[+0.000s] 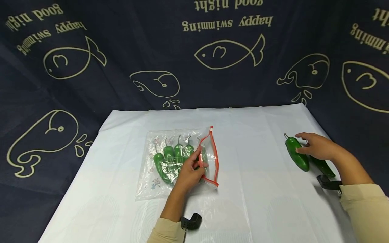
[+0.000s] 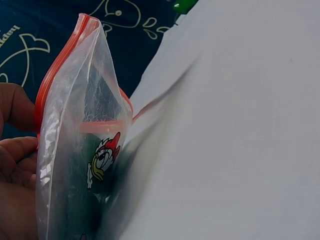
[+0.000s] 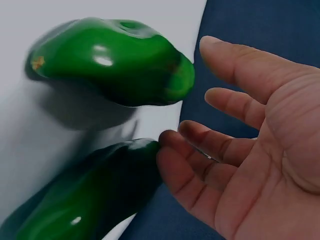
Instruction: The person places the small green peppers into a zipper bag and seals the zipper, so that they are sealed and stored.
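Observation:
A clear plastic zip bag point(image 1: 146, 182) with a red zip edge point(image 1: 216, 155) lies on the white-covered table, several green peppers point(image 1: 161, 165) inside it. My left hand point(image 1: 189, 173) pinches the bag's upper lip beside the red zip, so its mouth gapes toward the right. In the left wrist view, thumb and fingers point(image 2: 20, 150) hold the bag's edge, and a cartoon duck print shows on the plastic. Over at the right, my right hand point(image 1: 319, 146) hovers with fingers spread by a green pepper point(image 1: 296, 153). Partly hidden under this hand lies a second green pepper point(image 1: 323, 167).
A white cloth point(image 1: 249, 209) covers the table, whose right edge runs close beyond the two loose peppers. Dark blue fabric point(image 1: 231, 87) with fish and whale drawings hangs behind and around the table. Each wrist wears a black band point(image 1: 192, 221).

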A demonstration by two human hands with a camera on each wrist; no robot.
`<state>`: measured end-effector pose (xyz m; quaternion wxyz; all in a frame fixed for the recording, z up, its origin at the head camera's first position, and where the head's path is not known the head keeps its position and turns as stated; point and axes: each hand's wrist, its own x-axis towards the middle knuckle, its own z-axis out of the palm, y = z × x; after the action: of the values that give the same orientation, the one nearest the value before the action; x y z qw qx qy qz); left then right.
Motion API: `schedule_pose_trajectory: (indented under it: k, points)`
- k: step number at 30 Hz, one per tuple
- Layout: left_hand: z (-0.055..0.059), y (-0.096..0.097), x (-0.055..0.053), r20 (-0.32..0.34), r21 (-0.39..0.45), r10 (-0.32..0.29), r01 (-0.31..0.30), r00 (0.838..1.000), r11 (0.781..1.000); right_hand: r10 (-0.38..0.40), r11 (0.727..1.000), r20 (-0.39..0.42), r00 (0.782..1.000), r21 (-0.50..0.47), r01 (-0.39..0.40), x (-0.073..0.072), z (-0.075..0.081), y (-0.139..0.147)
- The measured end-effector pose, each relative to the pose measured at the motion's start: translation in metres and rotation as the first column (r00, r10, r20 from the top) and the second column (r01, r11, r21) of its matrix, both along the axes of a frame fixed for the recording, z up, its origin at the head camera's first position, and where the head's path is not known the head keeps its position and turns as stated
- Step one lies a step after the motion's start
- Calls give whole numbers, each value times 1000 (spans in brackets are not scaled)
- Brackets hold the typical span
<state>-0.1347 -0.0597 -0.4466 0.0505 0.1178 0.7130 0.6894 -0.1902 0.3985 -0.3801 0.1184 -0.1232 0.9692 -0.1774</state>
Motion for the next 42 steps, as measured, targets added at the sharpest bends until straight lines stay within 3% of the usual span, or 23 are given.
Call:
schedule_pose_trajectory:
  k: [14,33,42]
  points:
    - [-2,1,1,5,-6,0,0,1000,1000,-51,997,56,997,57,47,-4,-8,-1]
    - [-2,0,-1,-18,-23,-5,4,1000,1000,-28,1000,71,997,5,28,-5,-9,-10]
    - [-2,0,0,6,-27,-5,5,1000,1000,-18,999,78,997,-34,21,-7,-5,-16]
